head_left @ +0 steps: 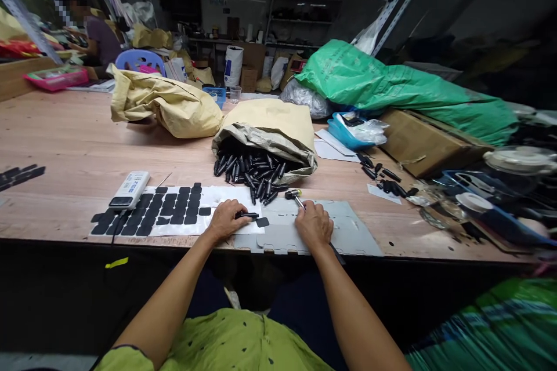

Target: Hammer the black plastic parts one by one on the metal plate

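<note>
Black piece (249, 215) pointing right, long axis crosswise, hammer (293, 194) slanting away leftward

Glossy plastic pieces (260, 186), shiny metal hammer shaft (299, 202), matt squares (178, 206), smooth wood-grain tabletop (65, 133), crinkled papery sack (272, 119).
</note>
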Tool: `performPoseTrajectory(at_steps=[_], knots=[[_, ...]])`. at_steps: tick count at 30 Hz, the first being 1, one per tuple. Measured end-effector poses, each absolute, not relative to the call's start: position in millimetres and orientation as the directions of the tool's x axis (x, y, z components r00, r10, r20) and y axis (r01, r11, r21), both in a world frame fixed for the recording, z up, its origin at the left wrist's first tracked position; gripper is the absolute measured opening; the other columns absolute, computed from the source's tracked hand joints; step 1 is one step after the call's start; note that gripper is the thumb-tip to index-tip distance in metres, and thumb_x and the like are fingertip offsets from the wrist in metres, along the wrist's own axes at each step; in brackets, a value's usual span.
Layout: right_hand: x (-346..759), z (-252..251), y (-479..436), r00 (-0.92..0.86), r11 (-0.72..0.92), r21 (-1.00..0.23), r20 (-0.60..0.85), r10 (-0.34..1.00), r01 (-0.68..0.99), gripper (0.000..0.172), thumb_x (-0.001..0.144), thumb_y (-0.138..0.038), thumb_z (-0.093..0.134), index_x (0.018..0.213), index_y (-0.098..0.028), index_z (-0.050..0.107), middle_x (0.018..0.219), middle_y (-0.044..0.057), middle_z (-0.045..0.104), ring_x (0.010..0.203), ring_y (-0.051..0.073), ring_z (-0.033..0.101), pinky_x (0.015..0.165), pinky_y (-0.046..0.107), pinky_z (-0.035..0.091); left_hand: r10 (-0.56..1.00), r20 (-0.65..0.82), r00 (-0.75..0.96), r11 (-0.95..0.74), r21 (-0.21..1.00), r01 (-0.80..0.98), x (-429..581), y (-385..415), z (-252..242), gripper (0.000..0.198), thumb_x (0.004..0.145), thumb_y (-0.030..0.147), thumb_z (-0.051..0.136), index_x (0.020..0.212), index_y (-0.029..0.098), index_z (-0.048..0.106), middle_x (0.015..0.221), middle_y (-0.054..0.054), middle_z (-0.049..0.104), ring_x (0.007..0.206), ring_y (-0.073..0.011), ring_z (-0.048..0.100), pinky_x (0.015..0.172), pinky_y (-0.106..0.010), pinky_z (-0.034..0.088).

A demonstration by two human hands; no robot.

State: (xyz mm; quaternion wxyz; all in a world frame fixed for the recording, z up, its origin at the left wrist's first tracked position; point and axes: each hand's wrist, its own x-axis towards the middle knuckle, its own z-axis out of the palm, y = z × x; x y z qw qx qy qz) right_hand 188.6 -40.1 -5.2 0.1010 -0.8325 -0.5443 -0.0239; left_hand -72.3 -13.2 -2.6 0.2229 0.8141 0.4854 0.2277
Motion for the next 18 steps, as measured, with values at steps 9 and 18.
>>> performPoseTrajectory(at_steps=[9, 18], knots=[[184, -8, -41, 0.405, -0.388, -0.119, 0.230, 0.885, 0.914, 0.027, 0.095, -0.030, 0.045, 0.112, -0.016, 0.062, 0.106, 0.013, 0.061, 0.096, 0.025, 0.056, 0.076, 0.035, 0.035, 0.852, 0.177, 0.493, -0.464, 0.693, 0.552, -68, -61, 19, 0.028, 0.097, 0.039, 0.045, 0.091, 0.019, 0.064, 0.086, -0.004, 0.064, 0.081, -0.0179, 0.056, 0.074, -0.030, 0.041], [186, -10, -40, 0.390, -0.374, -0.113, 0.238, 0.889, 0.921, 0.029, 0.095, -0.030, 0.044, 0.112, -0.016, 0.062, 0.104, 0.012, 0.060, 0.094, 0.024, 0.055, 0.075, 0.034, 0.033, 0.727, -0.261, 0.635, -0.304, 0.707, 0.639, -41, -149, -46, 0.020, 0.086, 0.038, 0.059, 0.099, 0.025, 0.067, 0.091, -0.002, 0.070, 0.085, -0.0209, 0.065, 0.076, -0.030, 0.046]])
